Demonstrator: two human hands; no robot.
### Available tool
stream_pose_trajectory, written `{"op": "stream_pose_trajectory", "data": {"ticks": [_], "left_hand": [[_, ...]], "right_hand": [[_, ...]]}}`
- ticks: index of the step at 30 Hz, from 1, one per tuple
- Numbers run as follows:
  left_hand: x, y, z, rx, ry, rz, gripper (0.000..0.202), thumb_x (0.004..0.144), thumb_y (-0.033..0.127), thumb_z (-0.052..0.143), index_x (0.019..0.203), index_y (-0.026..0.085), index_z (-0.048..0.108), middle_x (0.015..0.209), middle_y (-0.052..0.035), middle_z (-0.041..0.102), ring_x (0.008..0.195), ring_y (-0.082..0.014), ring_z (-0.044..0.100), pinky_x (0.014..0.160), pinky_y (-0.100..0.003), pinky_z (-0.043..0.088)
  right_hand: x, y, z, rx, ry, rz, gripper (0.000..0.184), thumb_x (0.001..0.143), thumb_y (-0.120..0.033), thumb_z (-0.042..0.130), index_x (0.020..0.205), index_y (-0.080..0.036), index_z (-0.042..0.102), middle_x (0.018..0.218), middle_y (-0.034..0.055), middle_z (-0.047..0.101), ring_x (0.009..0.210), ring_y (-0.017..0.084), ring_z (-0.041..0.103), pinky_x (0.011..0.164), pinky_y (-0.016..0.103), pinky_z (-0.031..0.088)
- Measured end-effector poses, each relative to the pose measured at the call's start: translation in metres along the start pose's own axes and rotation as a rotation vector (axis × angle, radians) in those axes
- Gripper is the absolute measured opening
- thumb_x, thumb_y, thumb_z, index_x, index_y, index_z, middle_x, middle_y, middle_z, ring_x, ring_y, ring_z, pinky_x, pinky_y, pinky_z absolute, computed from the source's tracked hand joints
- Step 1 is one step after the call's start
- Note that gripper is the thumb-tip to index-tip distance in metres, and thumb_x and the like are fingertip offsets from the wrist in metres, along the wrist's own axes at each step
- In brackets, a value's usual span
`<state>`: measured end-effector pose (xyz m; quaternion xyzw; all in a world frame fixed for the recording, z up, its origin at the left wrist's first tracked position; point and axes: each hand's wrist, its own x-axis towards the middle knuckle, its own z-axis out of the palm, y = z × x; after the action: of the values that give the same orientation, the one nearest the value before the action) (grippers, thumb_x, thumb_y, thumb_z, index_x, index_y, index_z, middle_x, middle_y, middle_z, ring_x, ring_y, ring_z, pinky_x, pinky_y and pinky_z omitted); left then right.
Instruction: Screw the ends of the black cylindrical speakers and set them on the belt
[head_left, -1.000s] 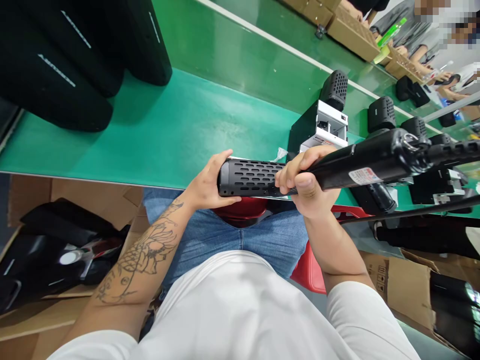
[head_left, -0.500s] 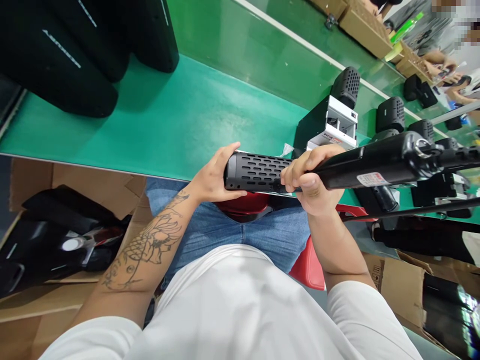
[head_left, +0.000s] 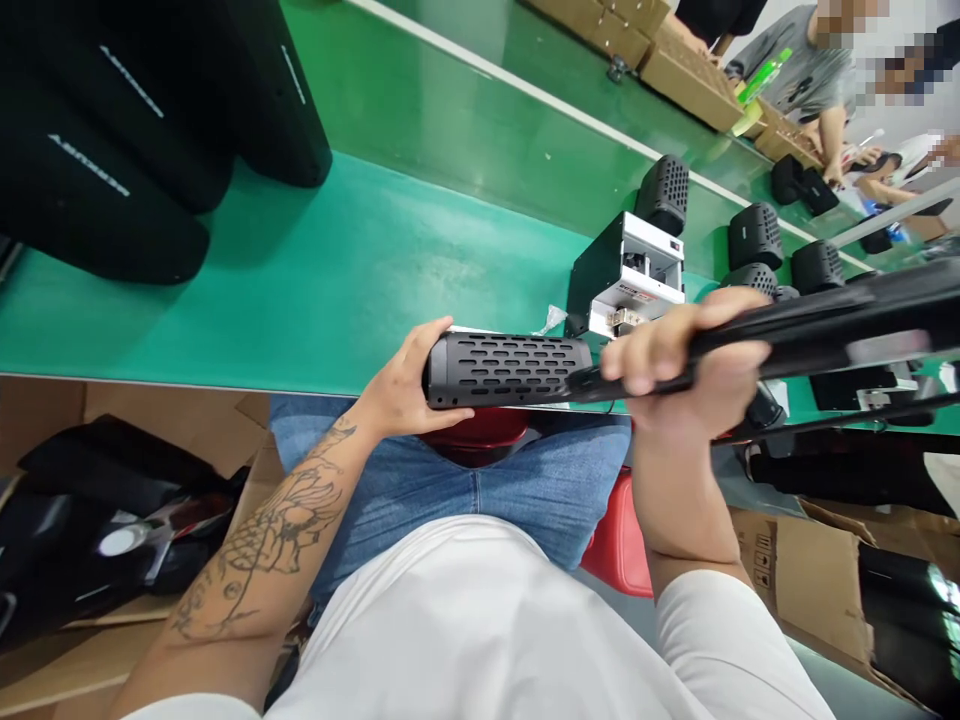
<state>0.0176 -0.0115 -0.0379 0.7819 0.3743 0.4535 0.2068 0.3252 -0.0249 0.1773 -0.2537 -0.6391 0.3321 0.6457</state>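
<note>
My left hand (head_left: 401, 385) is closed around the left end of a black perforated cylinder (head_left: 506, 368), which lies across my lap at the edge of the green belt (head_left: 322, 270). My right hand (head_left: 686, 365) grips a long black power tool (head_left: 817, 335) that stretches away to the right. The tool's tip meets the cylinder's right end. Hand and tool are smeared by motion.
Large black housings (head_left: 112, 130) stand at the belt's far left. A black-and-white unit (head_left: 626, 270) and several small perforated black units (head_left: 754, 235) sit on the belt at right. Cardboard boxes with black parts (head_left: 90, 530) flank my red stool (head_left: 619, 545). Other people (head_left: 810, 75) work far right.
My right hand has slid rightward along the tool, away from the cylinder, and the tool has tilted flatter. My left hand keeps its hold on the cylinder's end.
</note>
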Motion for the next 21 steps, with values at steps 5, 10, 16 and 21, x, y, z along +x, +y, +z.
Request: {"op": "stream_pose_trajectory", "data": {"ticks": [5, 10, 16, 21], "left_hand": [[-0.002, -0.002, -0.001, 0.022, 0.006, 0.009, 0.14, 0.079, 0.054, 0.116, 0.194, 0.025, 0.041, 0.18, -0.0255, 0.066, 0.167, -0.0513, 0.072, 0.144, -0.071, 0.062], [-0.002, -0.005, 0.0, -0.011, 0.036, 0.045, 0.135, 0.082, 0.055, 0.114, 0.193, 0.028, 0.042, 0.178, -0.023, 0.067, 0.165, -0.0498, 0.075, 0.142, -0.069, 0.065], [-0.002, -0.008, 0.002, -0.01, 0.016, 0.022, 0.138, 0.082, 0.057, 0.115, 0.194, 0.027, 0.04, 0.181, -0.0242, 0.066, 0.167, -0.0503, 0.074, 0.143, -0.07, 0.063], [-0.001, -0.006, 0.003, -0.059, 0.01, -0.012, 0.141, 0.081, 0.06, 0.115, 0.196, 0.027, 0.04, 0.185, -0.0241, 0.063, 0.172, -0.0498, 0.07, 0.148, -0.069, 0.059]], "right_hand": [[0.051, 0.023, -0.078, -0.283, 0.399, -0.145, 0.059, 0.085, -0.067, 0.117, 0.101, -0.032, 0.072, 0.064, -0.0117, 0.065, 0.051, 0.013, 0.066, 0.056, 0.027, 0.06], [0.052, 0.069, -0.112, -0.376, 0.414, -0.054, 0.068, 0.084, -0.084, 0.109, 0.096, -0.035, 0.064, 0.06, -0.0135, 0.058, 0.044, 0.017, 0.059, 0.052, 0.037, 0.06], [0.036, 0.069, -0.113, -0.395, 0.339, -0.072, 0.061, 0.089, -0.08, 0.109, 0.097, -0.038, 0.065, 0.06, -0.0129, 0.06, 0.044, 0.016, 0.052, 0.057, 0.042, 0.066], [0.026, 0.023, -0.074, -0.261, 0.355, -0.248, 0.053, 0.092, -0.068, 0.111, 0.103, -0.032, 0.074, 0.059, -0.0136, 0.063, 0.04, 0.015, 0.057, 0.045, 0.031, 0.059]]}}
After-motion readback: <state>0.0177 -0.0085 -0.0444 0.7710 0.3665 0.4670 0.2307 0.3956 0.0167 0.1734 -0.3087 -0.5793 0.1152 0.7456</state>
